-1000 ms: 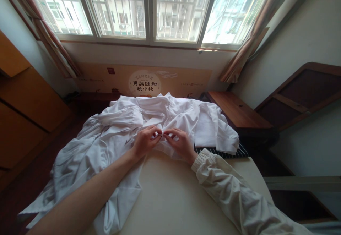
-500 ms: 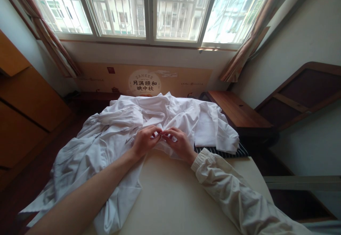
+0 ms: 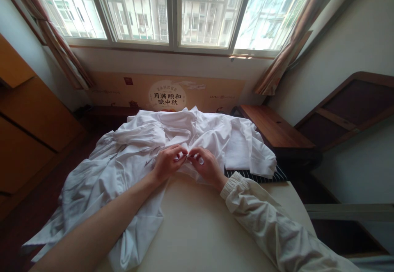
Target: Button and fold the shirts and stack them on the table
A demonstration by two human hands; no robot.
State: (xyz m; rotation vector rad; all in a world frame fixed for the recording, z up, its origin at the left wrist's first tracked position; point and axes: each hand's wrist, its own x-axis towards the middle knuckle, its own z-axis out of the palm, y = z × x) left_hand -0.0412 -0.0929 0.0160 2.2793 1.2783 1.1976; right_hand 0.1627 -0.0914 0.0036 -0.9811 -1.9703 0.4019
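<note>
A white garment [image 3: 135,136], long-sleeved and rumpled like a coat or shirt, spreads over the pale table [image 3: 197,222] and hangs off its left side. At its near middle edge, my left hand [image 3: 167,162] pinches the cloth between thumb and fingertips. Facing it, my right hand [image 3: 207,166] pinches the same spot, the fingertips of both hands nearly meeting. Whatever small part lies between the fingertips, such as a button, is too hidden to make out. The right forearm wears a beige sleeve [image 3: 264,214]; the left forearm is bare.
Black-and-white striped cloth [image 3: 255,176] lies under the garment's right end. Beyond stand a brown wooden desk [image 3: 277,128] and a printed cardboard panel [image 3: 215,89] below the barred window. Wooden cabinets [image 3: 33,111] are at the left, and a brown framed panel [image 3: 351,111] leans on the right wall.
Both hands stay at the same place on the garment. Their fingertips have shifted only slightly; the garment lies as before.
</note>
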